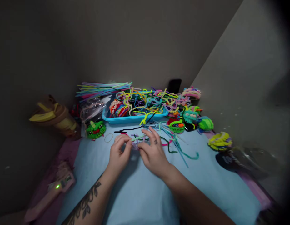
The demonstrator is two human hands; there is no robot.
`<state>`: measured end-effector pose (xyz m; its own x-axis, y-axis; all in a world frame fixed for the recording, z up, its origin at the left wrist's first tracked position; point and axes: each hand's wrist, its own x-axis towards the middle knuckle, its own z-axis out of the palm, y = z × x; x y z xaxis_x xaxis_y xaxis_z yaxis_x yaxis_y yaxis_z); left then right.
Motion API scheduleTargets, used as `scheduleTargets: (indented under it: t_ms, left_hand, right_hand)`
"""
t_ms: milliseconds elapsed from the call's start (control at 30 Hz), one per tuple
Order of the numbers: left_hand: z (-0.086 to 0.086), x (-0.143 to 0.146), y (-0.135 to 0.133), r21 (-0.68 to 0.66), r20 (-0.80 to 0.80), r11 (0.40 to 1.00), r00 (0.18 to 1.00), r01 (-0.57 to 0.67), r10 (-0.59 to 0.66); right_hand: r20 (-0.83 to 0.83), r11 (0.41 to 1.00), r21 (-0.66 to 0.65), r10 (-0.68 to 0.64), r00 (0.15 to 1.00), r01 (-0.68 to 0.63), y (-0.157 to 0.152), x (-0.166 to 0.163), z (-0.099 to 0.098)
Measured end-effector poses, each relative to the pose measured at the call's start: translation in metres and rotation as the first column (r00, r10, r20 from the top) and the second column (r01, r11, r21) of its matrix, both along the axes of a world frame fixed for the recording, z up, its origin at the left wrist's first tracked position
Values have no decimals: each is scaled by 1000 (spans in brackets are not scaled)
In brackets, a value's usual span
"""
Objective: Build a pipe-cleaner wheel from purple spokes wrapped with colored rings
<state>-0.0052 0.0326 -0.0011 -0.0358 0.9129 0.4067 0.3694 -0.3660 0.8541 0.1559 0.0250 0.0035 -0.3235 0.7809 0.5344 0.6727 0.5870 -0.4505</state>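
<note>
Lilac and pale-green fuzzy stem piece [135, 145] is resting between your fingertips, on the near side of the light-blue rectangular plastic tray [135, 120]. Your left hand [119, 151] is pinching it, its grip pressing thumb against forefinger. Your right hand [154, 153] is curving with its grip partly open, thumb meeting the piece; whether those fingers are clasping it, I cannot tell. Loose teal and blue fuzzy stems [171, 133] are lying in front of the tray's right end. Round green fuzzy figure with a red mouth [96, 129] is sitting just left of the tray.
</note>
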Motion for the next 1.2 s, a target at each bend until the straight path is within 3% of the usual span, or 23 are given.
scheduleTargets:
  t_ms: [433,667,1000,1200]
  left_hand:
    - [1,12,-5,-226,194,968,979,106,-62]
    - [0,11,-4,-276,268,946,959,169,-93]
    - [5,14,-4,-395,509,890,861,228,5]
    - [4,13,-3,-384,569,876,822,291,-24]
  right_hand:
    - [-318,981,-185,-116,941,58,2,-5,-9]
    - [-362,969,-241,-147,921,60,4,-4,-9]
    - [-347,950,-310,-141,927,29,7,-5,-8]
    - [-314,964,-262,-121,942,37,6,-6,-10]
